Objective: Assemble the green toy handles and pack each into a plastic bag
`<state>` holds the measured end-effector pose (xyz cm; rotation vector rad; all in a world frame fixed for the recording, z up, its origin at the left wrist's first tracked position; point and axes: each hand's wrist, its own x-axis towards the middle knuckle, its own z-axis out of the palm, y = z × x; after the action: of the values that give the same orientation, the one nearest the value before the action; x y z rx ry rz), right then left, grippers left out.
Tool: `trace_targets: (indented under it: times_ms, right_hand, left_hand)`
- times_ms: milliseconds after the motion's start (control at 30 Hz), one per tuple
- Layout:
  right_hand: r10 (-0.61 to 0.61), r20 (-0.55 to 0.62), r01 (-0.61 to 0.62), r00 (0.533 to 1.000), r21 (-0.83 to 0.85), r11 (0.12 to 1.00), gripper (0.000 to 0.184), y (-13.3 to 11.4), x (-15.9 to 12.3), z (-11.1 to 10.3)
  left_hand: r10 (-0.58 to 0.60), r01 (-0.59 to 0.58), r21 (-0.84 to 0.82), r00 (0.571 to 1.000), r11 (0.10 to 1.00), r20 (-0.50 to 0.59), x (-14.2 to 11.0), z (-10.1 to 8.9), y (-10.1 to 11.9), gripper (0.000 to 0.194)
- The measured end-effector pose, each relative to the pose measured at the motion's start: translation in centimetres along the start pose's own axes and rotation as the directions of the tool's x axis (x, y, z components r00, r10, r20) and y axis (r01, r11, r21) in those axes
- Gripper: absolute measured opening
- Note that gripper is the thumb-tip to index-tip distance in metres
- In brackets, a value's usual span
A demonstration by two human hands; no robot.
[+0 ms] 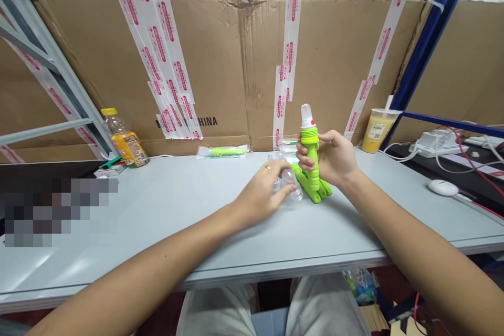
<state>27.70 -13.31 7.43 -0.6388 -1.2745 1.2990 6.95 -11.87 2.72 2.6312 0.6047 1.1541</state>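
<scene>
Okay, right hand (334, 158) closed around the stem of a lime-green plastic holder (313, 174), which stands upright mid-worktop (118, 233), its splayed foot on the surface, with a ribbed collar and clear tip above the grip. Holding the stem low like this looks sound: the foot stays planted and the collar stays free. Left hand (260, 195) half-curled over a clear plastic piece (295, 192), fingers touching it; cannot tell if it is really gripped. A second clear piece (288, 151) sits just behind. Far edge: a green item in a clear bag (222, 151), a juice bottle (125, 142) far left, a cup of yellow drink (376, 131) far right. A white mouse (443, 187) lies right.
</scene>
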Motion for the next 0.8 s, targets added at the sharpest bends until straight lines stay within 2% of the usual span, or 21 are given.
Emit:
trace_targets:
  times_ms: [67, 167, 233, 300, 367, 433, 500, 567, 667, 733, 800]
  right_hand:
    - [0.033, 0.052, -0.033, 0.998, 0.0, 0.999, 0.025, 0.2, -0.1, 0.2]
    - [0.105, 0.179, -0.094, 0.978, -0.069, 0.993, 0.021, 0.4, -0.3, 0.3]
    - [0.14, 0.236, -0.107, 0.962, -0.148, 0.983, 0.018, 0.5, -0.4, 0.4]
    - [0.163, 0.25, -0.108, 0.954, -0.222, 0.969, 0.015, 0.7, -0.5, 0.3]
    - [0.186, 0.238, -0.116, 0.953, -0.279, 0.953, 0.014, 0.8, -0.5, 0.3]
    - [0.214, 0.239, -0.131, 0.947, -0.322, 0.938, 0.015, 0.9, -0.6, 0.3]
    - [0.238, 0.264, -0.134, 0.935, -0.357, 0.924, 0.022, 1.0, -0.7, 0.2]
    - [0.236, 0.291, -0.113, 0.927, -0.385, 0.916, 0.035, 1.1, -0.7, 0.2]
    - [0.191, 0.293, -0.05, 0.937, -0.428, 0.902, 0.054, 1.4, -0.7, 0.0]
    - [0.183, 0.301, -0.016, 0.936, -0.483, 0.875, 0.052, 1.6, -0.6, -0.2]
    - [0.188, 0.321, 0.017, 0.928, -0.541, 0.841, 0.045, 1.7, -0.5, -0.4]
  left_hand:
    - [-0.08, 0.06, -0.108, 0.977, 0.992, -0.196, 0.3, -1.4, -0.3, 0.033]
    - [-0.219, 0.092, -0.3, 0.881, 0.949, -0.42, 1.0, -3.6, -0.7, 0.031]
    - [-0.288, 0.093, -0.378, 0.816, 0.921, -0.501, 1.5, -4.7, -1.0, 0.03]
    - [-0.331, 0.08, -0.449, 0.789, 0.89, -0.517, 1.9, -5.3, -1.2, 0.032]
    - [-0.348, 0.074, -0.501, 0.805, 0.862, -0.48, 1.9, -5.2, -1.3, 0.034]
    - [-0.333, 0.089, -0.512, 0.85, 0.854, -0.408, 1.7, -4.7, -1.3, 0.037]
    - [-0.299, 0.108, -0.5, 0.9, 0.859, -0.319, 1.4, -4.0, -1.1, 0.039]
    - [-0.285, 0.143, -0.493, 0.932, 0.858, -0.225, 1.1, -3.4, -1.0, 0.039]
    - [-0.331, 0.254, -0.475, 0.94, 0.842, -0.086, 0.9, -3.3, -1.3, 0.034]
    - [-0.338, 0.296, -0.455, 0.941, 0.84, -0.012, 0.9, -3.7, -1.7, 0.032]
    - [-0.298, 0.281, -0.432, 0.954, 0.857, 0.03, 1.0, -4.2, -2.1, 0.029]
